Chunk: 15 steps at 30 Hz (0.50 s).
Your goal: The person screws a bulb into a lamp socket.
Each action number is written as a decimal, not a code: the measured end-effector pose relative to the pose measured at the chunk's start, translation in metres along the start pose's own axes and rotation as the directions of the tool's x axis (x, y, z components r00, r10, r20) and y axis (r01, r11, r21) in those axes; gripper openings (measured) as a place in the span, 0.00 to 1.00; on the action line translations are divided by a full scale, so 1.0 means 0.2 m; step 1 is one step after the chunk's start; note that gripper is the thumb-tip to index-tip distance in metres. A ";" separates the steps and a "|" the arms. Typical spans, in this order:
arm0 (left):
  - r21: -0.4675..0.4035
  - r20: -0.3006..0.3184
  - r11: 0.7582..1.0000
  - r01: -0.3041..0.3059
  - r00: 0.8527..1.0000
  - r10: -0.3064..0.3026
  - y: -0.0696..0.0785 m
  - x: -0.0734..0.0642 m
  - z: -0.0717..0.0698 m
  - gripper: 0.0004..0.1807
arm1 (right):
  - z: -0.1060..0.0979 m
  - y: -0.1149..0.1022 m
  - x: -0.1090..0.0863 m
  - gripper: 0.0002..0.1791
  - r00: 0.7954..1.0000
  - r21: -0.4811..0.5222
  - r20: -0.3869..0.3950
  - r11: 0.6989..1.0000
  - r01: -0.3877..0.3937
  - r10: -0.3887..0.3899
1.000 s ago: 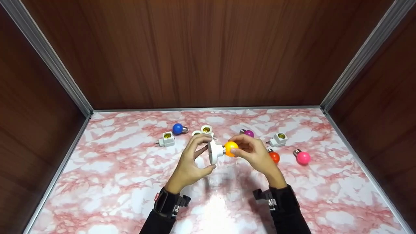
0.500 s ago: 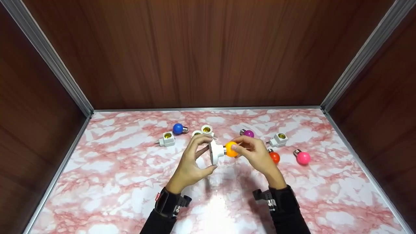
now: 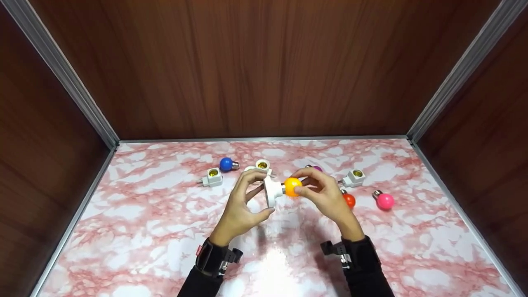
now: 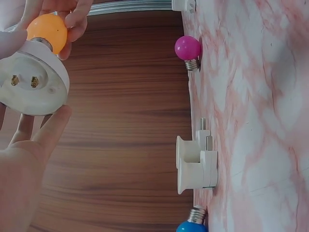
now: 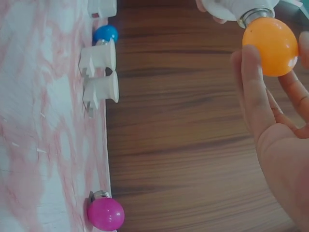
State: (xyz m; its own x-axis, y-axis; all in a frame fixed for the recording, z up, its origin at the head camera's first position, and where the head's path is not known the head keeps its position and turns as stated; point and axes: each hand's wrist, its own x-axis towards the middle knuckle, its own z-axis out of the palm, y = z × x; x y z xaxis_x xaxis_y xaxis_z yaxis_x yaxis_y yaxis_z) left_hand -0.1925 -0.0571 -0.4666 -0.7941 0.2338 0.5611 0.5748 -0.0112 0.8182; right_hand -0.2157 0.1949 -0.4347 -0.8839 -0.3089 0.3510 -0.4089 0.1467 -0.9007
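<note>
In the head view my left hand grips a white round-based lamp holder by its rim, fingers on the far side and thumb underneath. The holder lies on its side, its mouth facing right. My right hand pinches an orange light bulb between thumb and fingers. The bulb's metal screw base meets the holder's mouth, with a strip of metal still showing in the right wrist view. Two brass contacts show in the holder's hollow back in the left wrist view.
On the marbled table lie a blue bulb, a purple bulb, a red bulb and a pink bulb. White plug-in sockets lie among them, another to the right. Wooden panels enclose the table.
My right thumb and fingers have shifted around the orange bulb, the thumb up and then back down. Both hands have risen slightly with the holder and bulb.
</note>
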 end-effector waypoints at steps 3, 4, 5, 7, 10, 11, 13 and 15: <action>-0.017 -0.010 1.000 0.021 1.000 -0.021 0.01 0.00 0.00 0.44 | -0.01 0.00 0.00 0.27 0.999 0.008 0.034 1.000 0.003 -0.003; -0.023 -0.010 0.999 0.027 1.000 -0.027 0.01 0.00 -0.01 0.44 | -0.02 0.00 -0.01 0.29 0.999 0.008 0.041 1.000 0.008 -0.008; -0.031 -0.010 0.999 0.033 0.999 -0.033 0.01 0.00 -0.01 0.44 | -0.02 -0.01 -0.01 0.31 0.999 0.005 0.047 1.000 0.016 -0.016; -0.044 -0.009 0.998 0.046 0.999 -0.046 0.01 0.00 -0.01 0.44 | -0.02 -0.01 -0.01 0.32 0.998 -0.003 0.053 0.999 0.035 -0.035; -0.058 0.002 0.997 0.054 0.999 -0.054 0.02 0.00 -0.01 0.44 | -0.02 -0.02 -0.01 0.32 0.996 -0.019 0.054 0.997 0.079 -0.078; -0.064 0.005 0.996 0.057 0.998 -0.056 0.02 0.00 -0.01 0.44 | -0.02 -0.02 -0.01 0.32 0.994 -0.024 0.054 0.995 0.099 -0.098; -0.078 0.011 0.995 0.060 0.998 -0.059 0.02 0.00 -0.01 0.44 | -0.02 -0.01 -0.01 0.31 0.989 -0.027 0.057 0.990 0.141 -0.139; -0.089 0.015 0.994 0.060 0.998 -0.059 0.02 0.00 -0.01 0.44 | -0.02 -0.01 -0.01 0.30 0.982 -0.020 0.061 0.983 0.183 -0.181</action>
State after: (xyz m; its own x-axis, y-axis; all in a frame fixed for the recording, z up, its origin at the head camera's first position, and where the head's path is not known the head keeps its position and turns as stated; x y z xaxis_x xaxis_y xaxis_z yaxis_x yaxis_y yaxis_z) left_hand -0.1910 -0.0596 -0.4627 -0.8236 0.2486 0.5098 0.5060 -0.0840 0.8585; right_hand -0.2132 0.1985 -0.4331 -0.7797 -0.3872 0.4921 -0.5679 0.1065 -0.8162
